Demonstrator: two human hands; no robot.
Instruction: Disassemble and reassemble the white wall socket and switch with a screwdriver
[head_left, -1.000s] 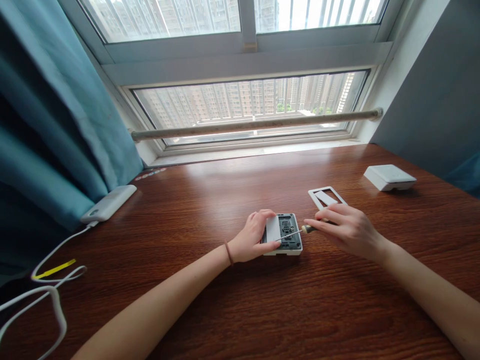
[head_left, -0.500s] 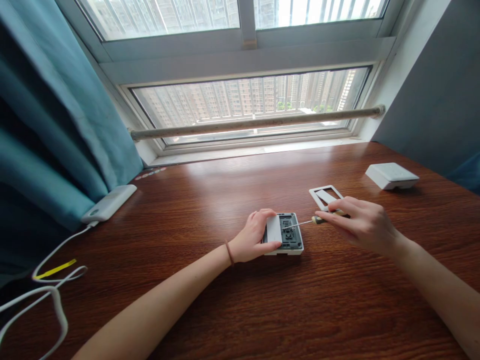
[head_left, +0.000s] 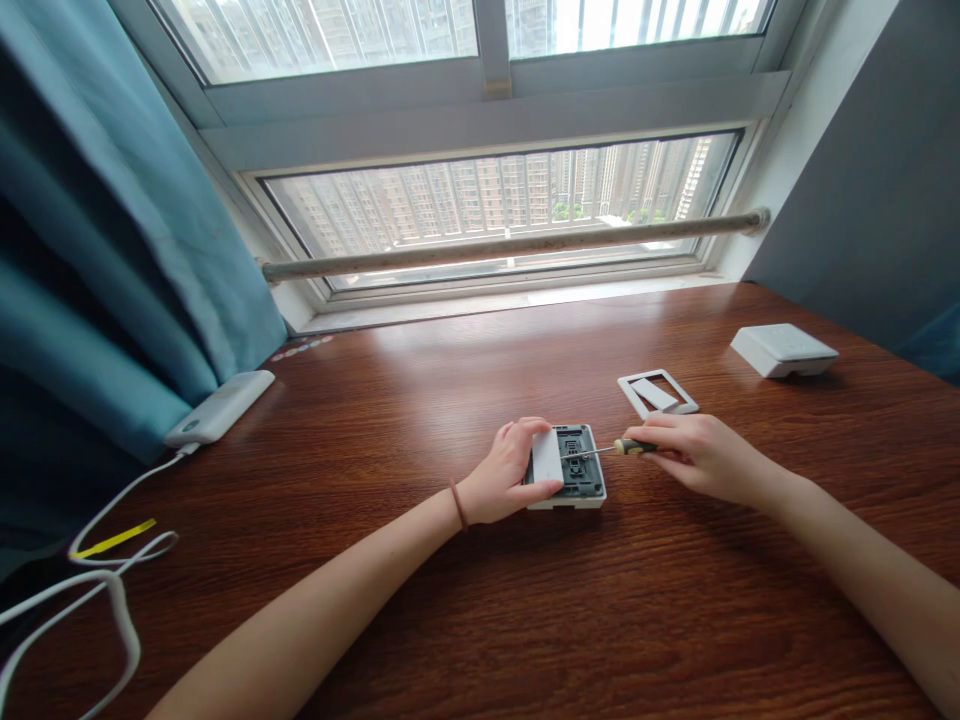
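Observation:
My left hand (head_left: 504, 474) grips a wall switch (head_left: 583, 473) by its left part, thumb at the near edge and fingers at the far edge. The switch lies on the table with its dark grey inside bare on the right, while a white rocker plate (head_left: 547, 458) covers the left part. In my right hand (head_left: 701, 455) is a screwdriver (head_left: 628, 447) with a dark and pale yellow handle, held almost level. Its thin shaft reaches left over the grey inside, and the tip is at the rocker plate's right edge. Whether the tip touches the plate I cannot tell.
Behind my right hand lie a white frame (head_left: 686, 407) and a loose white rocker plate (head_left: 654, 394). A white box-shaped unit (head_left: 784, 350) stands farther right. To the left are a white power bank (head_left: 220, 408), its white cable (head_left: 124, 488) and a yellow strip (head_left: 116, 538).
My right hand has moved slightly left and down, and the screwdriver's tip has shifted left to the rocker plate's edge. The left hand stays on the switch.

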